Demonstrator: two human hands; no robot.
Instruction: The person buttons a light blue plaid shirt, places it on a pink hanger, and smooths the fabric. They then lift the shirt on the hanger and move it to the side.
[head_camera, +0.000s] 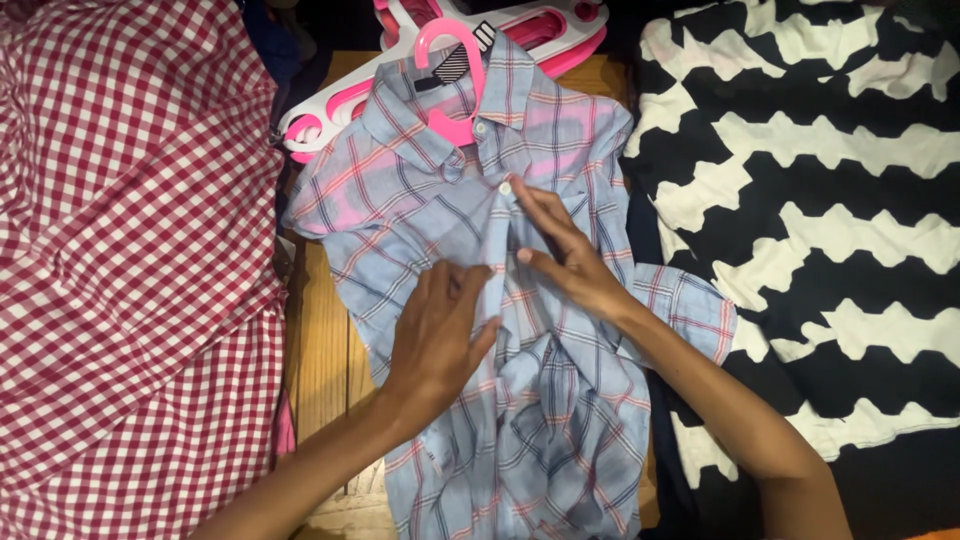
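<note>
You're mid-buttoning the blue plaid shirt (520, 300), lying flat at center on its pink hanger (455, 75). Your left hand (435, 335) rests released, flat on the cloth at 7 o'clock; your right hand (560, 255) pinches the placket below the button (505, 187). The next move probably needs button and hole aligned.

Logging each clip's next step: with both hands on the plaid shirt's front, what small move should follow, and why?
Probably fasten the next button down: the right hand pinches the placket below a closed white button, and the left hand flattens the blue plaid shirt beside it.
</note>
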